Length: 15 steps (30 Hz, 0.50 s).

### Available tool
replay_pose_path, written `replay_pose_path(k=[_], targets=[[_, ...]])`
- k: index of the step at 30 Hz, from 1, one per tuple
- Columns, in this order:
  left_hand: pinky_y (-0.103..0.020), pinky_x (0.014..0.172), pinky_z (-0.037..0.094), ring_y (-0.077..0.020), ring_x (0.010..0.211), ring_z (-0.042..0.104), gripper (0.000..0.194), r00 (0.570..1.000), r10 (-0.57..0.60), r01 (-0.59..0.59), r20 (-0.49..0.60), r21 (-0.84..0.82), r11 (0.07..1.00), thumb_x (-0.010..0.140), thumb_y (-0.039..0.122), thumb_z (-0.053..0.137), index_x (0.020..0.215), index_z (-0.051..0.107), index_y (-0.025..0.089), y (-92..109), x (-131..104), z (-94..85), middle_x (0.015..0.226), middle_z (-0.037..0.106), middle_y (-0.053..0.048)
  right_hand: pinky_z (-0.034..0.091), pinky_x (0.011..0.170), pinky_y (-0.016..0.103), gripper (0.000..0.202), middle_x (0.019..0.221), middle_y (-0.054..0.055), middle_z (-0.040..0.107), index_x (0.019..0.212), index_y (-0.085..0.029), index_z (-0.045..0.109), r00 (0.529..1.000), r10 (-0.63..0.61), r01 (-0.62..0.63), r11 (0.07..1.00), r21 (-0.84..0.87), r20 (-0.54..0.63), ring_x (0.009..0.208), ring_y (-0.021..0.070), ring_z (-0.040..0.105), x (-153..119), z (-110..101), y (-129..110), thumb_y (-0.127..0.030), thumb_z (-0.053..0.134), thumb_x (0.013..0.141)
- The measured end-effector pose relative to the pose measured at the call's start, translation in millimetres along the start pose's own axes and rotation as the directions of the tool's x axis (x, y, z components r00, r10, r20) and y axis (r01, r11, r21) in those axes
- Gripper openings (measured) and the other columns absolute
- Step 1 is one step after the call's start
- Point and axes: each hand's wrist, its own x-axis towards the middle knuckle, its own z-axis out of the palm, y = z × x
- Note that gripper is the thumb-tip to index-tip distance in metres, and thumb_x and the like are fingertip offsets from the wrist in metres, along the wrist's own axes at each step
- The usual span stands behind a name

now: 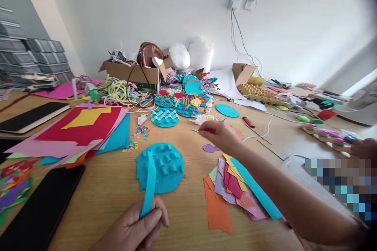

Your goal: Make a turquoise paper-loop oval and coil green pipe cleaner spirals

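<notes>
My left hand pinches the lower end of a blue paper strip, which rises over a round blue paper piece with raised curls on its surface. Reaching forward, my right hand is closed on a thin white stick. Just behind that hand lies a glue bottle on its side, near an upright one. A purple paper fish rests below the right hand. Beyond the round piece is a blue disc with white waves.
Coloured paper sheets and a black phone lie on the left. Paper scraps sit under my right forearm. Another person's hand is at the far right. A cardboard box stands at the back.
</notes>
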Motion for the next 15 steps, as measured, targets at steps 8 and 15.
replay_pose_path(k=[8, 15], targets=[[-0.021, 0.045, 0.022, -0.0065, 0.045, 0.03, 0.038, 0.984, 0.029, -0.023, 0.174, -0.034, 0.999, 0.078, 0.053, 0.05, 0.081, 0.053, 0.016, 3, -11, 3.2, 0.051, 0.04, 0.007, 0.048, 0.074, 0.027, 0.054, 0.128, 0.008, 0.048, 0.125, -0.025, 0.044, 0.897, -0.418, 0.332, 0.852, 0.405, 0.143, 0.106, 0.0174, 0.052, -71, 12, -104, -0.018, 0.062, 0.075], [-0.02, 0.046, 0.026, -0.0057, 0.046, 0.036, 0.04, 0.973, 0.022, -0.029, 0.229, 0.031, 0.999, 0.076, 0.053, 0.053, 0.09, 0.053, 0.015, 13, -23, -1.3, 0.055, 0.044, 0.006, 0.042, 0.058, 0.021, 0.006, 0.072, -0.002, 0.06, 0.082, -0.02, 0.063, 0.88, -0.359, 0.196, 0.871, 0.451, 0.311, 0.063, 0.0099, 0.051, -78, 15, -106, -0.019, 0.062, 0.076]])
